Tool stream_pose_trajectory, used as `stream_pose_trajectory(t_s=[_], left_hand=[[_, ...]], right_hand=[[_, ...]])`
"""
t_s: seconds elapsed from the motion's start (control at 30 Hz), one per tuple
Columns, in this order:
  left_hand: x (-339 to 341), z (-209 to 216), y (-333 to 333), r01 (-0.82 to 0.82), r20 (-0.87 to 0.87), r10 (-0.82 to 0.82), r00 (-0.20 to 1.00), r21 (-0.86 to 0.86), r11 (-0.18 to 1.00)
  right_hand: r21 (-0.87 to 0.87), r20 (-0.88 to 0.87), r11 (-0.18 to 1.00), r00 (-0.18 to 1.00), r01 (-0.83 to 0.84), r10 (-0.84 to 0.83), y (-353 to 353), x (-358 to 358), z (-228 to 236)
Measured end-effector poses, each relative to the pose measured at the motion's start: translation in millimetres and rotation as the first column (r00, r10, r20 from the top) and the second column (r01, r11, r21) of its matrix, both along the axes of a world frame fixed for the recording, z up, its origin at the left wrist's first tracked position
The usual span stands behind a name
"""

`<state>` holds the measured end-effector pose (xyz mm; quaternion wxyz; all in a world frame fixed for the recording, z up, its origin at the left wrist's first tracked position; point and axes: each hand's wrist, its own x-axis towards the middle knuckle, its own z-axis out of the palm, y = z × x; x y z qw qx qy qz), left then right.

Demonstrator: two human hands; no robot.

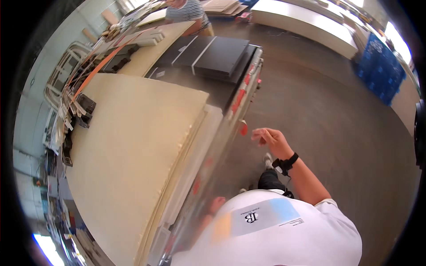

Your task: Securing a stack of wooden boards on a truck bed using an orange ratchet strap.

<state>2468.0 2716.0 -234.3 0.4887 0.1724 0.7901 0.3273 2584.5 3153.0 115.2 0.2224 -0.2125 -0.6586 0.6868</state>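
My right hand [271, 138] hangs over the floor just right of the load bed's edge, its fingers loosely bent, apart and holding nothing. A dark band with a small device [285, 163] circles that wrist. Low beside my shirt is my left hand [216, 204], smeared by motion, so its fingers cannot be made out. Closest to it is the metal side rail [195, 195] of the load bed. On the bed lie large cream boards [137, 133] with rough edges, above a paler white stack [195, 162]. Beyond them sits a stack of dark grey panels [222, 55] bound with white straps.
A person in a striped shirt [188, 15] stands at the far end of the bed. An orange strap [100, 64] crosses the load on the left. Long white panels [306, 26] are stacked far right, near a blue sheet [381, 66]. Grey floor [337, 133] spreads to my right.
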Motion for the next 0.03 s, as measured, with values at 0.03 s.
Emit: stream_pose_trajectory(t_s=[0.03], left_hand=[[2.0,-25.9,-7.2,0.024,-0.080,-0.033,0.996,-0.103,0.994]], right_hand=[[-0.073,-0.058,0.993,0.995,-0.090,0.086,22.0,-29.6,3.5]])
